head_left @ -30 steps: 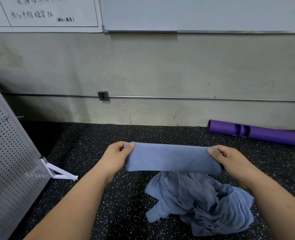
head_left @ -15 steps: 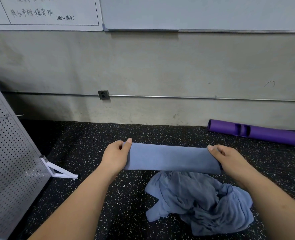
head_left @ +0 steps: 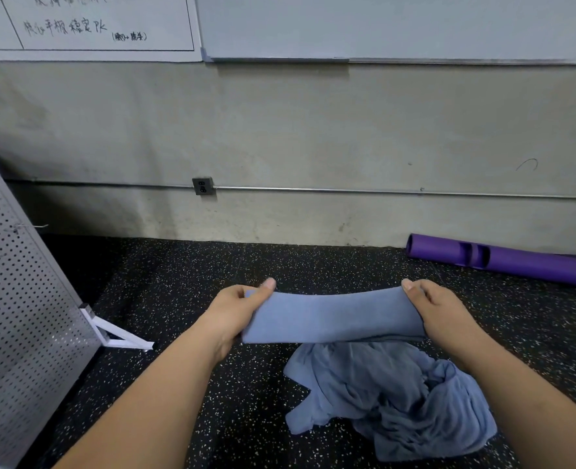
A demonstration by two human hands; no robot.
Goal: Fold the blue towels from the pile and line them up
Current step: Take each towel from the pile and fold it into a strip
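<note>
Folded towel (head_left: pixel 334 316) held above the pile (head_left: pixel 391 394).
My left hand (head_left: pixel 235 309) and right hand (head_left: pixel 438 313) each pinch one end; I judge a loosened pinch would let the fold fall open.

One wide head camera. Faces forward-down: my left hand (head_left: pixel 232 311) and right hand (head_left: pixel 447 314) close, floor (head_left: pixel 178 286) near, wall (head_left: pixel 313 130) beyond.

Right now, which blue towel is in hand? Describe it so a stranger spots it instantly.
Start at the black speckled rubber floor below the grey concrete wall; a crumpled pile of blue cloth towels lies there. Just above it, the left hand and right hand pinch the ends of a folded blue towel. It alone is a smooth, flat band held off the floor.
</note>
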